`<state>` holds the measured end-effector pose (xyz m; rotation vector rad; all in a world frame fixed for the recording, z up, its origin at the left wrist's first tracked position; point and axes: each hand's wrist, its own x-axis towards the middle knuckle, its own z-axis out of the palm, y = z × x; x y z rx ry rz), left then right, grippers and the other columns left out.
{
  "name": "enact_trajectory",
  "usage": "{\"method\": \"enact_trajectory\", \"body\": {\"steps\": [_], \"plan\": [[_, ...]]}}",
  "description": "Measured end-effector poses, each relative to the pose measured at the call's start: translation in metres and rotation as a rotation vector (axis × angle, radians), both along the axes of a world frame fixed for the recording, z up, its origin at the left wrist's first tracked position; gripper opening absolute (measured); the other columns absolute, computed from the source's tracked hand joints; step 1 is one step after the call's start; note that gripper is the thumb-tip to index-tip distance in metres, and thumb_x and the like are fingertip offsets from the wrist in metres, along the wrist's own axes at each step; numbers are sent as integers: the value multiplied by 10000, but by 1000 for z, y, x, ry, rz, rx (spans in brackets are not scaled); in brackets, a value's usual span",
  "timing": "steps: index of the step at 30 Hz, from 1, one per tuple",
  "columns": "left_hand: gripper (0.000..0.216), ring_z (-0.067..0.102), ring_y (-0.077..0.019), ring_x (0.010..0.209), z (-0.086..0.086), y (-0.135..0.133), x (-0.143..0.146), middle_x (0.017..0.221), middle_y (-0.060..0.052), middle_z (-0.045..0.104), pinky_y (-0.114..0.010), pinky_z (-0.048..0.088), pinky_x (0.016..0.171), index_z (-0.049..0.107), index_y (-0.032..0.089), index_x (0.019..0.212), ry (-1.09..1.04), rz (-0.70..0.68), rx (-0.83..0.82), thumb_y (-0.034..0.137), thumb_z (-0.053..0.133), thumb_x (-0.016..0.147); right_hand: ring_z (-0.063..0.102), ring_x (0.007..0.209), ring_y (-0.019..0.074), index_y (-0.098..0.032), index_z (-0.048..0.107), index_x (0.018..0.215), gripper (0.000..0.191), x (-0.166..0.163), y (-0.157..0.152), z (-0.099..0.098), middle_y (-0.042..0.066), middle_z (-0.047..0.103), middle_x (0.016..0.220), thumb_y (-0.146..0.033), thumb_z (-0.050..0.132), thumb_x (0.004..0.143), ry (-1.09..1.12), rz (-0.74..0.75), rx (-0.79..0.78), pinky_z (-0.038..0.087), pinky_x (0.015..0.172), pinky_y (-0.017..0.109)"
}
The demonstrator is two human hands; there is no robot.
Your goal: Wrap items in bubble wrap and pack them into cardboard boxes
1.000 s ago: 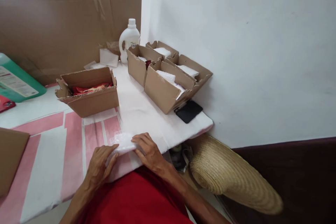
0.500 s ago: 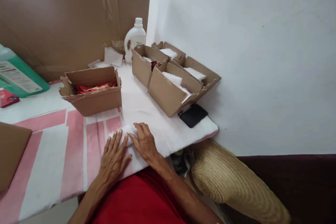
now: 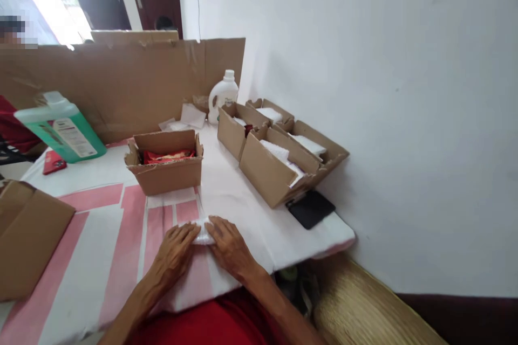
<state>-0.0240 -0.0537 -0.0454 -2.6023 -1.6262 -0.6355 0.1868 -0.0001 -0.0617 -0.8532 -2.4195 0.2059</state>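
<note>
Between my hands, near the front edge of the table (image 3: 73,275), is a small white bundle of bubble wrap (image 3: 204,233). My left hand (image 3: 177,248) has its fingers curled over the left end, and my right hand (image 3: 227,242) grips the right end. Anything inside the wrap is hidden. Just beyond stands a small cardboard box (image 3: 170,179) holding red packets (image 3: 168,157). To the right, several open cardboard boxes (image 3: 263,175) contain white wrapped pieces (image 3: 306,145).
A white jug (image 3: 224,98) stands by a cardboard partition (image 3: 133,81). Left are a green liquid jug (image 3: 67,128), a red phone (image 3: 54,163) and a brown cardboard piece (image 3: 36,242). A black flat item (image 3: 311,209) lies right, above a woven straw item (image 3: 360,296). Another person's red sleeve (image 3: 16,124) shows.
The bubble wrap has gone from lying flat under spread fingers to a narrow bundle gripped at both ends. The view has tilted up and shifted left.
</note>
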Motion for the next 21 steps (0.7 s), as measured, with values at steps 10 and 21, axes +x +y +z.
{"method": "enact_trajectory", "body": {"steps": [10, 21], "plan": [[325, 617, -241, 1139, 166, 75, -39, 1215, -98, 690, -407, 459, 972, 615, 219, 1250, -28, 66, 513, 166, 574, 931, 576, 973, 245, -166, 626, 1176, 208, -36, 91, 165, 109, 686, 1042, -187, 506, 1008, 166, 81, 342, 502, 856, 380], [191, 654, -235, 860, 181, 185, -107, 927, -65, 696, -324, 456, 757, 687, 206, 930, 132, 248, -237, 229, 618, 753, 651, 952, 209, -169, 729, 1096, 251, -103, 214, 202, 70, 707, 1018, -243, 758, 858, -194, 320, -77, 507, 849, 311]]}}
